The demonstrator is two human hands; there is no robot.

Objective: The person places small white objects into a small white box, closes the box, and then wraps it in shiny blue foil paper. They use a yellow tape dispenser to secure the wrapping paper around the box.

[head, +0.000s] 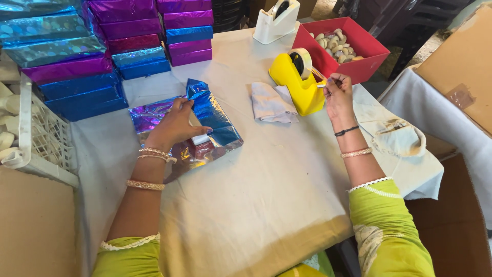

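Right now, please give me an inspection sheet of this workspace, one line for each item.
Surface: table covered by a pale cloth, wrinkled in places.
Job's things: box half wrapped in shiny blue and purple foil; yellow tape dispenser with a tape strip pulled out.
Clutter: folded white cloth; white tape dispenser; red box holding small pale pieces.
Grips: left hand presses the foil flap on the box; right hand pinches the tape end.
Cables: nothing seen.
Surroundings: stacks of wrapped boxes in blue and purple; white crate at left; cardboard box at right.
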